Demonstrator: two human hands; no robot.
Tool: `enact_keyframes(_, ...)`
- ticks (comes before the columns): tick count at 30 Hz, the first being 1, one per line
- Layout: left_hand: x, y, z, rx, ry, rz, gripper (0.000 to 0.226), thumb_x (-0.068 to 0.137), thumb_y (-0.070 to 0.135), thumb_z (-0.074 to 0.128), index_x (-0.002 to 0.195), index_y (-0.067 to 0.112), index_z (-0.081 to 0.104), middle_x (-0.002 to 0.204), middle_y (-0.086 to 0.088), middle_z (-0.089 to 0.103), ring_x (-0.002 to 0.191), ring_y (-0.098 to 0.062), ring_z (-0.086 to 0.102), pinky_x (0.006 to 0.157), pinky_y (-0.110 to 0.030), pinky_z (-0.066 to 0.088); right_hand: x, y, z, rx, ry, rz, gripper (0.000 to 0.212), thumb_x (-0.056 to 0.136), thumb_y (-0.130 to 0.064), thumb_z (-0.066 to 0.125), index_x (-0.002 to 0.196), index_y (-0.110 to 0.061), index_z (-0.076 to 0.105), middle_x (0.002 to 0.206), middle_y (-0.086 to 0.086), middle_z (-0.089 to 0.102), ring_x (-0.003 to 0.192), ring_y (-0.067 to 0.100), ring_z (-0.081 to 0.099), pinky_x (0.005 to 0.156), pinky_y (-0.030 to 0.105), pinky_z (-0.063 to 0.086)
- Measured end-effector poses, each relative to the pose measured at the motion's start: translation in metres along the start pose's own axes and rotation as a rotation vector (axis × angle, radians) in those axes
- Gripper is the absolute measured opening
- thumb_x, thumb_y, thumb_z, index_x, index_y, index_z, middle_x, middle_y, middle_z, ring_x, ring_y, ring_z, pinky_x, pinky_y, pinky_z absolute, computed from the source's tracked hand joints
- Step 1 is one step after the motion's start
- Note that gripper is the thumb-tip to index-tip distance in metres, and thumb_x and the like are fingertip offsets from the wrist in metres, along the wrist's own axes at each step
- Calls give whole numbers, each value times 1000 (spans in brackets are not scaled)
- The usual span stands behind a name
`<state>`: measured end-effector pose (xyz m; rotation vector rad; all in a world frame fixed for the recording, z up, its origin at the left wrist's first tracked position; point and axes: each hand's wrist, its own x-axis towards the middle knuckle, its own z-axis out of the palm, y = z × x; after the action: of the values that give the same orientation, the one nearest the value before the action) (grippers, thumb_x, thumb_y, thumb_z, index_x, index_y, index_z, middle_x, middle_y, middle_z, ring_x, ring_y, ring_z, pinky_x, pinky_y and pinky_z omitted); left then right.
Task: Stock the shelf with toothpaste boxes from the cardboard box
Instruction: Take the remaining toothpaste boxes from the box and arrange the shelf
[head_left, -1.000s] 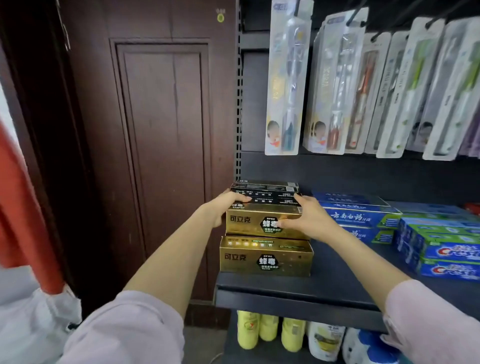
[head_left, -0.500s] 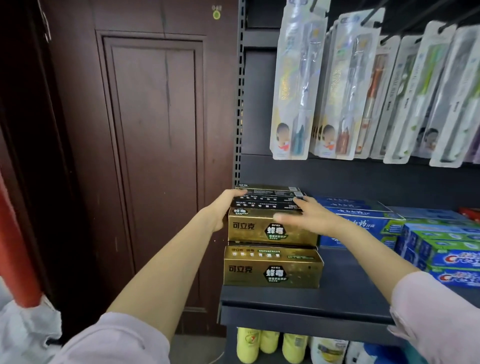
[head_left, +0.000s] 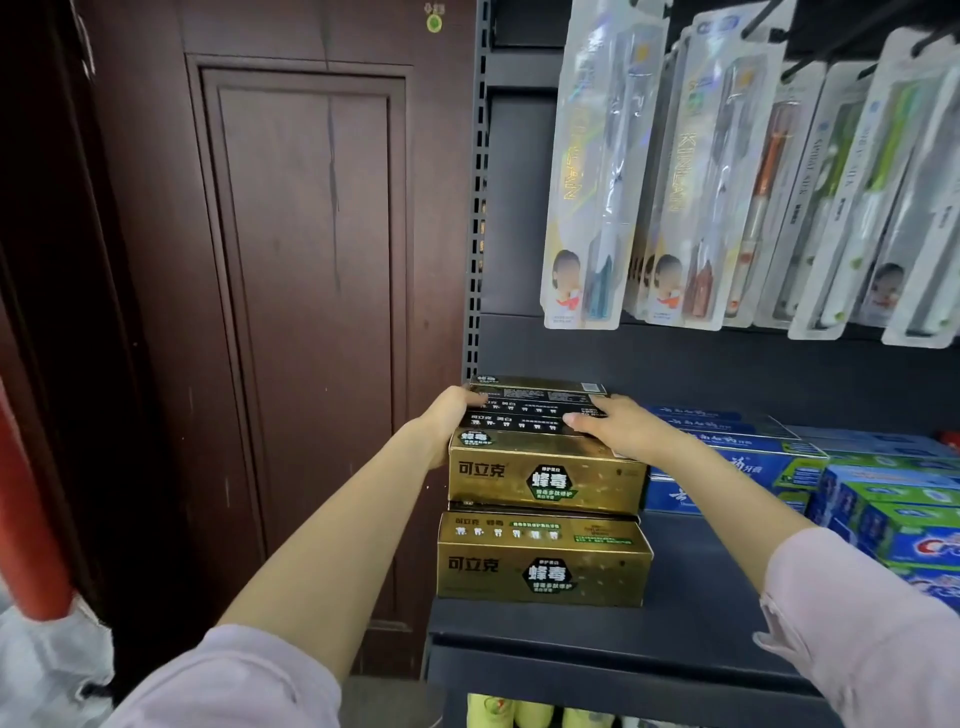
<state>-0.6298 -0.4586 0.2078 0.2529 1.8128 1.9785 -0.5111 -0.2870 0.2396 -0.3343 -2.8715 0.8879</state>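
A: What step is shown at the centre of the frame?

B: Squaring up a stack of gold toothpaste boxes (head_left: 545, 473) at the left end of the shelf (head_left: 675, 629); the left hand (head_left: 451, 415) lies against the stack's left end, fingers bent over the top edge; the right hand (head_left: 618, 428) lies flat on top, fingers nearly straight, pressing and not gripping; neither hand carries a box.

A: Where does the stock lie?

B: On the shelf, lower centre; the cardboard box is out of frame.

A: How many of each?

B: Two gold fronts face the camera, one above the other, the lower gold box (head_left: 543, 571) sitting nearer the shelf's front edge; about three more tops show behind the upper one, under the hands; the rows beneath them are hidden. To the right, blue boxes (head_left: 727, 467) and green-and-blue boxes (head_left: 893, 514) are stacked, their number unclear. About seven toothbrush packs (head_left: 587, 171) hang in the upper right; yellow bottles (head_left: 519, 714) show at the bottom edge.

A: What does the next move call for?

B: Probably pushing the upper row back until flush, then letting go and fetching more boxes.
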Motion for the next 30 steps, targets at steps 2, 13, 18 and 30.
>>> enact_keyframes(2,-2,-1,-1,-12,-14,-3,29,96,21,45,125,21,45,93,-11,65,76,-26,63,80,-39,51,-5,-5,-1,-86,5,-17,51,98,-41,42,142,-16,39,149,9,33,134,24,36,101,28,33)
enact_keyframes(13,-38,-45,-13,-77,-126,21,56,95,60,30,112,19,64,108,-13,71,101,-28,66,90,-39,50,-42,-39,42,-537,140,-269,70,92,-64,26,147,-22,30,154,3,29,140,22,29,114,40,24)
enact_keyframes(18,-50,-53,-18,-62,-91,36,50,96,53,35,115,16,63,114,-11,67,108,-27,61,103,-46,43,-48,-51,71,-624,196,-337,73,90,-64,35,150,-27,19,155,2,24,143,22,22,117,40,15)
enact_keyframes(30,-73,-49,-37,186,-44,209,37,101,19,39,136,27,50,134,0,51,121,-18,45,95,-47,49,-53,-66,114,-623,447,-226,89,78,-71,47,147,-20,22,151,8,28,142,25,21,115,51,8)
